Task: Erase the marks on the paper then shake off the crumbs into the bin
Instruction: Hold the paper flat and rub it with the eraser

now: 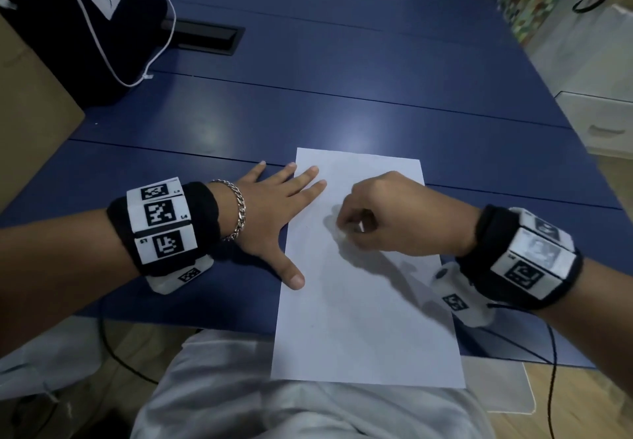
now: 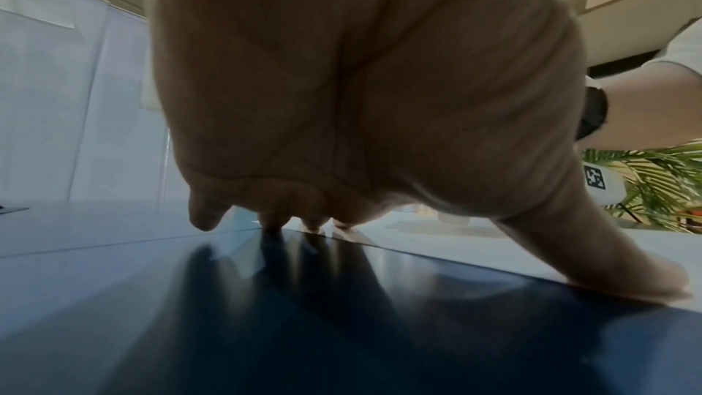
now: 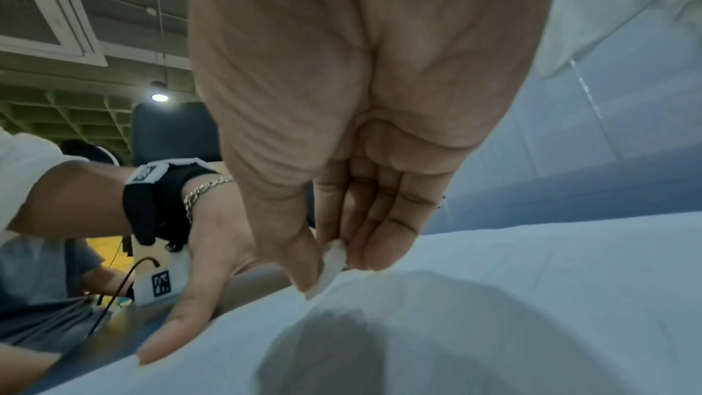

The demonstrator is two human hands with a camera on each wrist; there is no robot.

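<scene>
A white sheet of paper [image 1: 366,294] lies on the blue table [image 1: 308,96], its near end overhanging the table's front edge. My left hand [image 1: 274,205] lies flat with spread fingers, two fingertips and the thumb pressing on the paper's left edge. My right hand [image 1: 373,219] is curled over the upper middle of the sheet and pinches a small white eraser [image 3: 332,269] between thumb and fingers, its tip touching the paper [image 3: 494,311]. No marks show clearly on the sheet. In the left wrist view, my left hand [image 2: 342,131] bears down on the table, thumb on the paper's edge.
A dark bag [image 1: 85,27] with a white label and cord stands at the back left beside a cardboard box [image 1: 30,123]. A black cable slot [image 1: 205,37] is set into the table. A white drawer unit [image 1: 599,120] stands on the right. No bin is in view.
</scene>
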